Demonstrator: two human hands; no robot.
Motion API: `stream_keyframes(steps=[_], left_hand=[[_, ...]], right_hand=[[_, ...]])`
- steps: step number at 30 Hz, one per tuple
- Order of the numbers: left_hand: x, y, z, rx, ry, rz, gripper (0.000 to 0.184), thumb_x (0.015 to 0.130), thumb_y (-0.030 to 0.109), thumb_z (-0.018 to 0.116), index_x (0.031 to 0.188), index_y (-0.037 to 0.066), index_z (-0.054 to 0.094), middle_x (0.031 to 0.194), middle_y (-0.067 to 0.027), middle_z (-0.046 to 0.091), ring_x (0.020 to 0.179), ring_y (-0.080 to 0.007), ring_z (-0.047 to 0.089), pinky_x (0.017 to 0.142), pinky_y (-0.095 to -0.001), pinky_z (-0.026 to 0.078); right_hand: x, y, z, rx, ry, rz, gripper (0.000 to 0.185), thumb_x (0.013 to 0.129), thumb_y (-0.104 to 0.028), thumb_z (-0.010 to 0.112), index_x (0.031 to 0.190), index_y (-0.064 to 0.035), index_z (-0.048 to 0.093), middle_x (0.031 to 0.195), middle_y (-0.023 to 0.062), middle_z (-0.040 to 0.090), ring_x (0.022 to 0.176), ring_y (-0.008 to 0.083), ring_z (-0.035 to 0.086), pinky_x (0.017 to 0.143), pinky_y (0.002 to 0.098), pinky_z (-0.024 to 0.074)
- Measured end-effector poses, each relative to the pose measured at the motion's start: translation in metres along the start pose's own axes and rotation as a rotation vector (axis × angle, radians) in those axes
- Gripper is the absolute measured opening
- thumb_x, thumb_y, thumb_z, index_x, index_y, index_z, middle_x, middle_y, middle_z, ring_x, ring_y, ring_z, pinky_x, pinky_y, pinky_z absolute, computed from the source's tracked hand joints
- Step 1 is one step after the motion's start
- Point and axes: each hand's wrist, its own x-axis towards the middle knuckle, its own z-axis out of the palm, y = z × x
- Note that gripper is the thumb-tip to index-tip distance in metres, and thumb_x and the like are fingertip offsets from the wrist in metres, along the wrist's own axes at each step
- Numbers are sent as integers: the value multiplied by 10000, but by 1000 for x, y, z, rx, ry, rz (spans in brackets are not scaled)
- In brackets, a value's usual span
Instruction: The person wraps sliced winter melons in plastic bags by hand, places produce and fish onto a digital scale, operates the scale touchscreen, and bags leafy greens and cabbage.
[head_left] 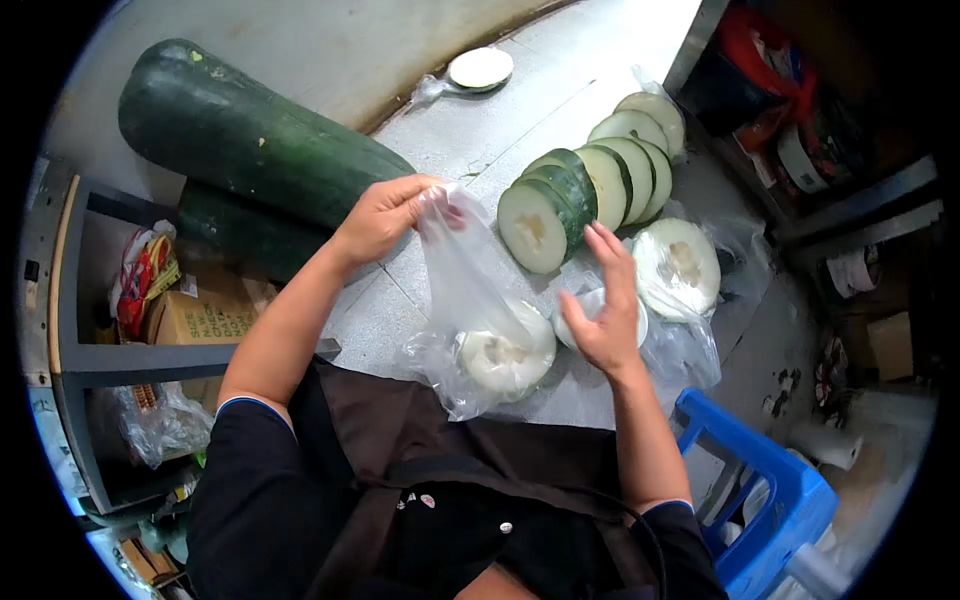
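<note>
My left hand (385,222) is closed on the gathered top of a clear plastic bag (462,268), pulling it up. Inside the bag a round winter melon slice (508,358) lies near the table's front edge. My right hand (608,310) is raised with its fingers apart, over a white round thing (590,318) that it partly hides. Just beyond that hand, cut winter melon slices (535,225) with dark green rind stand leaning in a row. To its right sits another slice wrapped in plastic (678,268).
Large whole winter melons (250,130) lie at the back left. A small wrapped melon end (480,68) rests near the wall. Left is a shelf frame (150,358) with a cardboard box (205,312); a blue plastic stool (765,480) stands at the lower right.
</note>
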Motion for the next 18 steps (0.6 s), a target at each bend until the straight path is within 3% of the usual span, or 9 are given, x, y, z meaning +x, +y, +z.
stream_keyframes(steps=[4,7,8,10,12,13,14,17,18], left_hand=[[8,36,31,-98,-264,-60,278,940,180,424,1113,15,567,843,-46,643,740,-97,587,588,-226,449],[14,36,39,24,-280,28,278,918,127,443,1116,-30,559,1008,-101,623,858,-129,583,802,-275,452],[16,32,34,36,-281,-16,278,911,108,444,1129,-27,553,1017,-96,618,865,-126,576,804,-271,449],[18,24,22,54,-282,-109,289,898,69,447,1156,-21,540,1036,-86,610,878,-120,562,809,-263,443],[15,23,23,86,-150,-102,334,820,1,442,1135,-13,553,1007,-76,620,902,-125,560,831,-250,434],[12,27,25,101,-83,-97,365,780,-33,439,1124,-10,559,993,-70,625,914,-127,558,842,-243,429],[6,35,24,569,118,38,413,699,-76,409,1074,-16,572,960,-86,628,870,-127,565,810,-241,439],[-18,52,22,370,486,110,392,672,-91,401,1010,-15,584,926,-97,625,781,-119,568,740,-235,452],[-26,53,28,176,328,188,315,665,-87,400,912,-21,583,858,-66,589,761,-123,559,724,-245,449]], right_hand=[[9,-31,19,186,90,-9,530,659,-190,730,1136,-59,539,1110,159,541,1035,307,520,864,372,417],[3,-21,21,265,-132,193,255,719,-178,702,922,-40,633,917,130,605,839,262,588,715,352,454],[2,-23,21,307,-35,175,109,784,-121,635,768,-13,637,764,110,611,687,242,585,614,343,442],[-2,-19,20,400,-215,306,127,809,-126,614,784,-2,632,753,115,606,691,251,582,608,332,437],[-10,-13,26,359,-302,259,173,836,-153,603,818,17,631,631,91,580,579,193,566,542,293,428],[-14,-14,27,431,-326,411,182,830,-160,616,814,20,632,603,77,567,542,168,545,519,285,421],[-16,-17,27,501,-348,564,191,823,-167,629,809,23,633,575,63,554,504,144,525,496,277,414],[-17,-18,36,732,-239,827,268,781,-207,696,680,12,579,516,3,512,411,67,424,402,229,345],[-17,-19,38,788,-203,880,283,775,-214,705,655,-3,560,520,0,512,412,64,418,394,220,329]])
